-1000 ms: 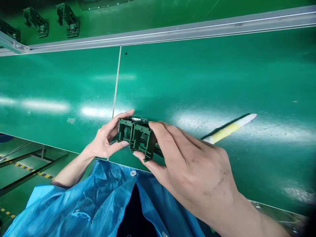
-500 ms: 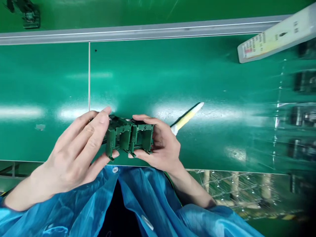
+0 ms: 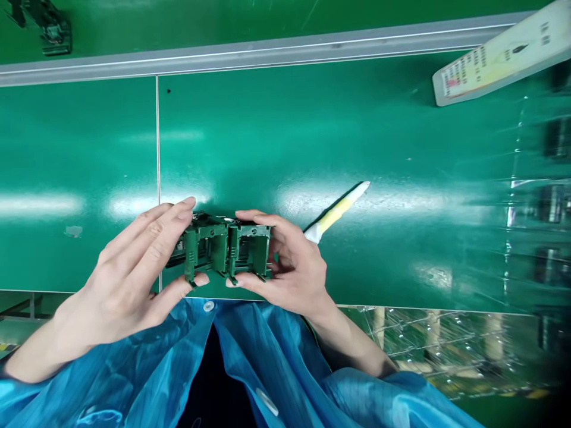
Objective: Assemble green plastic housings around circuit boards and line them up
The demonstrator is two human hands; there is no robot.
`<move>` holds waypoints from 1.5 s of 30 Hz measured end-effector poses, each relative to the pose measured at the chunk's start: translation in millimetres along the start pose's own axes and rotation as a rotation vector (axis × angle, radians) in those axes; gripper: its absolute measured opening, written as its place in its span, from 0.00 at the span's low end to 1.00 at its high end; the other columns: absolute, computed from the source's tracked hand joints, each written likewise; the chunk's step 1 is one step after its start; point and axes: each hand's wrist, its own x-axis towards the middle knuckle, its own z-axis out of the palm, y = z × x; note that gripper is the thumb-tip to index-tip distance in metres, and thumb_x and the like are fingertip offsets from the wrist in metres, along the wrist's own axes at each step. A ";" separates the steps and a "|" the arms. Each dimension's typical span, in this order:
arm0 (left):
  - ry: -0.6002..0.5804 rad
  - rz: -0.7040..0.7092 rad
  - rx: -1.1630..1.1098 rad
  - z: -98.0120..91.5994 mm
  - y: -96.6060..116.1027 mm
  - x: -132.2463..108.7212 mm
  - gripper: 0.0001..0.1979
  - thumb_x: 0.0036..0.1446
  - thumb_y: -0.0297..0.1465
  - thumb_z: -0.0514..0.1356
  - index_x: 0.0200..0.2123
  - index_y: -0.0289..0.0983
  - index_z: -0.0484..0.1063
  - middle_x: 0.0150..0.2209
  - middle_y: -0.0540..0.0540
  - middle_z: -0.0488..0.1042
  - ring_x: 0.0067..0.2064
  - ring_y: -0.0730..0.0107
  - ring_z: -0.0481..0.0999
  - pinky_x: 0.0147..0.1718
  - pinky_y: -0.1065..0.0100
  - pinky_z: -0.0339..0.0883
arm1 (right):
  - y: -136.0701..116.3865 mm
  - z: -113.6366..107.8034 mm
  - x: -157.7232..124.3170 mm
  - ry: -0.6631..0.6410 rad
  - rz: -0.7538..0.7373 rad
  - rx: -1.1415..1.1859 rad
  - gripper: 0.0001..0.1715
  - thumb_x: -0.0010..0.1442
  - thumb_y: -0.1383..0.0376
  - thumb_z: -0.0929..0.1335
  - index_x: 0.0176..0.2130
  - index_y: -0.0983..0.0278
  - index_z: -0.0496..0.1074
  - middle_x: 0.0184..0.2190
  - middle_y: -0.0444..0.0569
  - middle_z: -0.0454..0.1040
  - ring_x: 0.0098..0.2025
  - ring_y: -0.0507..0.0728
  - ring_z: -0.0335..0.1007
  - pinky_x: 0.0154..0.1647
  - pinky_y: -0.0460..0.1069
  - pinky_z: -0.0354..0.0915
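Observation:
Both of my hands hold a dark green plastic part [image 3: 225,249], made of two frame-like pieces side by side, just above the near edge of the green table [image 3: 312,131]. My left hand [image 3: 129,279] grips its left end, fingers over the top and thumb underneath. My right hand [image 3: 292,267] grips the right end the same way, with fingers curled around it. Blue sleeves and a blue coat [image 3: 250,368] fill the bottom of the view.
A yellow and white strip [image 3: 339,208] lies on the table right of my hands. An aluminium rail [image 3: 267,53] runs along the far side, with a dark green part [image 3: 49,27] beyond it. A white printed card [image 3: 499,56] is top right. A clear tray [image 3: 446,339] sits lower right.
The view has swung to the right since a second ago. My hands have regripped the green part, one at each end. In the last half second it shifted slightly left.

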 end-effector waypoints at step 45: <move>0.065 -0.122 -0.237 20.4 -13.9 -17.6 0.36 0.55 0.32 0.69 0.63 0.27 0.60 0.60 0.23 0.69 0.64 0.56 0.70 0.62 0.63 0.68 | -21.1 -2.3 3.0 -0.066 -0.054 -0.400 0.30 0.62 0.52 0.72 0.58 0.60 0.64 0.45 0.53 0.80 0.41 0.58 0.80 0.30 0.47 0.74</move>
